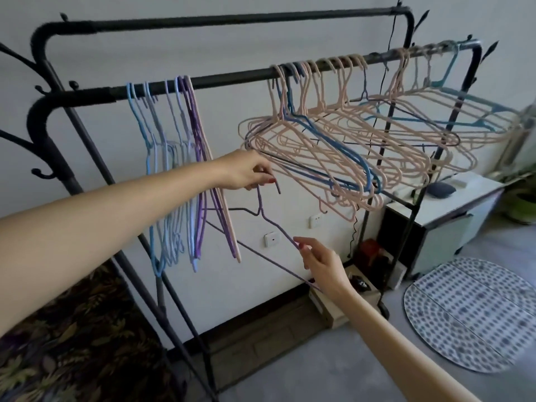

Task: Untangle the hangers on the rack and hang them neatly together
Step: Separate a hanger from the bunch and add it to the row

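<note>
A black clothes rack has a front rail (232, 78) at chest height. On its left part hang several blue and purple hangers (171, 175) side by side, flat and neat. To the right, a tangled mass of pink, blue and teal hangers (348, 140) juts out from the rail. Below the rail I hold a single purple hanger (278, 227) free of the rack. My left hand (246, 171) pinches its hook near the top. My right hand (319, 262) pinches its sloping shoulder lower down.
A higher back rail (220, 20) runs behind. A white cabinet (452, 216) stands at the right behind the rack's leg. A patterned oval mat (470, 311) lies on the grey floor. Boxes and a red item (371, 250) sit by the wall; a dark floral fabric (72, 343) is at lower left.
</note>
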